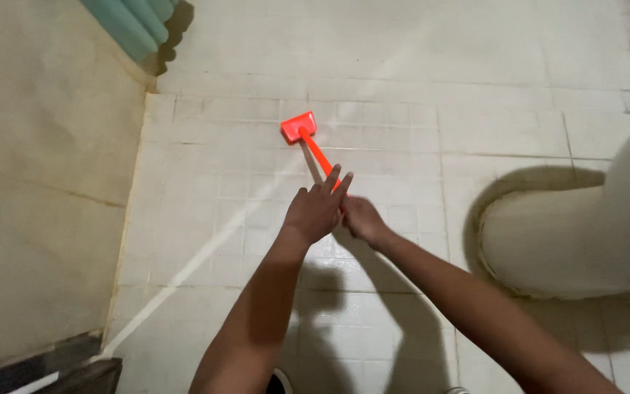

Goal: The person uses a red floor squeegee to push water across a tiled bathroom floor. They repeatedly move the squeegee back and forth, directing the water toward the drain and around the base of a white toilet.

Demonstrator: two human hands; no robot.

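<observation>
Both arms reach to mid-frame; the left hand (316, 211) spreads its fingers, while the right hand (361, 217) seems curled closed.

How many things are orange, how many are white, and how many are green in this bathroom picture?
Orange: 1, the brush held by the right hand, with the left hand on the handle too.
White: 1, the toilet.
Green: 1, the curtain.
Total: 3
</observation>
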